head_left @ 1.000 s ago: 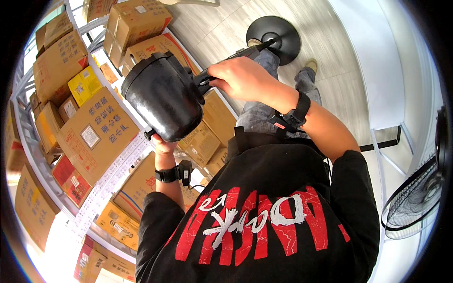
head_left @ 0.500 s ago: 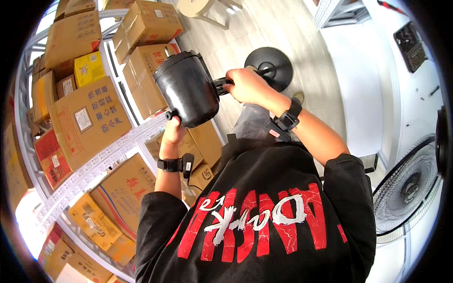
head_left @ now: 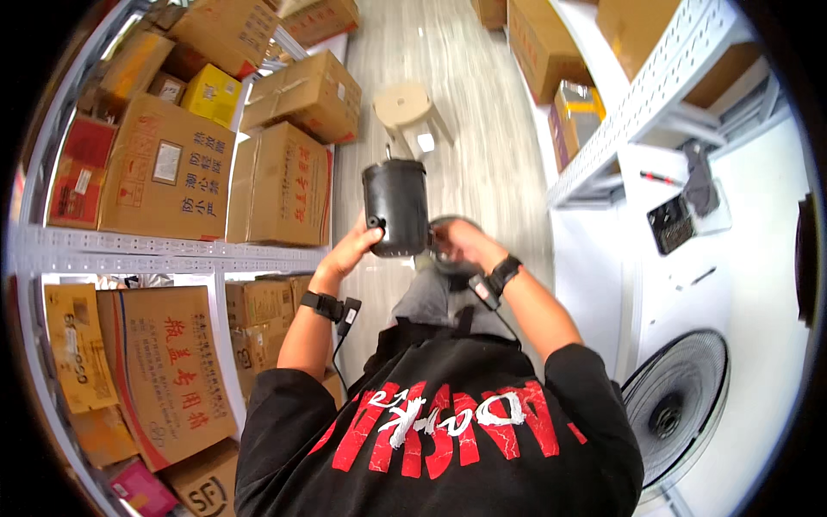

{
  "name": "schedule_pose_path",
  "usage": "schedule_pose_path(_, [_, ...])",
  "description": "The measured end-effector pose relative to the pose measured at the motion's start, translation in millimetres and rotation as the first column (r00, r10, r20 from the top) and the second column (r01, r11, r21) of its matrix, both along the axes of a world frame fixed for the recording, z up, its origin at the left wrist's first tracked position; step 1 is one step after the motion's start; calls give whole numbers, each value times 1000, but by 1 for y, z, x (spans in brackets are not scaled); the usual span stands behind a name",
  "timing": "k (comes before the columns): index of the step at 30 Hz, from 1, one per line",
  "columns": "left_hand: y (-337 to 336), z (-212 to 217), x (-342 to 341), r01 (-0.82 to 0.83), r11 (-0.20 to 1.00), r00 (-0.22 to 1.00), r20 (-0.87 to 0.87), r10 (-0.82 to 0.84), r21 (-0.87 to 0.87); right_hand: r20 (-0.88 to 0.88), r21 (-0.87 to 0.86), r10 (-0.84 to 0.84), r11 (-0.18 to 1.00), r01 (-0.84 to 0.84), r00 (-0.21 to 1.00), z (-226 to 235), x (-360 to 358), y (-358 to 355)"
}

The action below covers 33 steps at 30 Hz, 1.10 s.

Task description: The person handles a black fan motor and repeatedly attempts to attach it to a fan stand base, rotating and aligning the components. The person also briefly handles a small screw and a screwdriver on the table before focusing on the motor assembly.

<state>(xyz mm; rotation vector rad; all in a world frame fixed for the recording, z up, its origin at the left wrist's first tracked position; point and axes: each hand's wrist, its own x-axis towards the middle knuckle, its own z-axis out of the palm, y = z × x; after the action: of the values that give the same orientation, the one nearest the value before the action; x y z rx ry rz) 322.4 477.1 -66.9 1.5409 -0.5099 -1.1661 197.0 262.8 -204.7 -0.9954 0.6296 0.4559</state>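
A black fan motor (head_left: pixel 398 207), a rounded cylinder with a thin shaft on top and a small knob low on its left side, is held in front of my body. My left hand (head_left: pixel 349 248) is closed round its lower left side, thumb close to the knob. Right of the motor, my right hand (head_left: pixel 468 244) is curled at the neck, where the motor meets its stand; blur and overlap partly hide those fingers. Behind that hand shows part of the dark round stand base (head_left: pixel 448 222), down by the floor. Both my wrists carry black straps with small devices.
At left stands a white metal shelf (head_left: pixel 138 246) with cardboard boxes (head_left: pixel 164 164) on both levels. A beige stool (head_left: pixel 403 103) is ahead on the floor. On the right are a white surface with a black tray (head_left: pixel 670 226), a caged fan head (head_left: pixel 676 409), and more boxes (head_left: pixel 543 47).
My view has swung, so the shelf looks level and the stool sits nearer the middle. The motor now stands more upright, my right hand closer against its side. Both hands stay on it.
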Motion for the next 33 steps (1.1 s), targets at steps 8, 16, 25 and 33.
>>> schedule_pose_path(8, [-4, -1, 4, 45, 990, 999, 25, -42, -133, 283, -323, -41, 937, 136, 958, 65, -17, 16])
schedule_pose_path(16, [2, 2, 7, 50, 975, 996, 87, -32, -216, 389, -335, -83, 915, 225, 917, 53, -16, 29])
schedule_pose_path(25, [-2, -4, 4, 16, 979, 999, 52, -5, -206, 250, -451, -120, 863, 226, 961, 39, -19, 16])
schedule_pose_path(33, [10, -8, 6, 5, 982, 997, 77, 10, -190, 176, -514, -258, 799, 312, 950, 72, 2, 52])
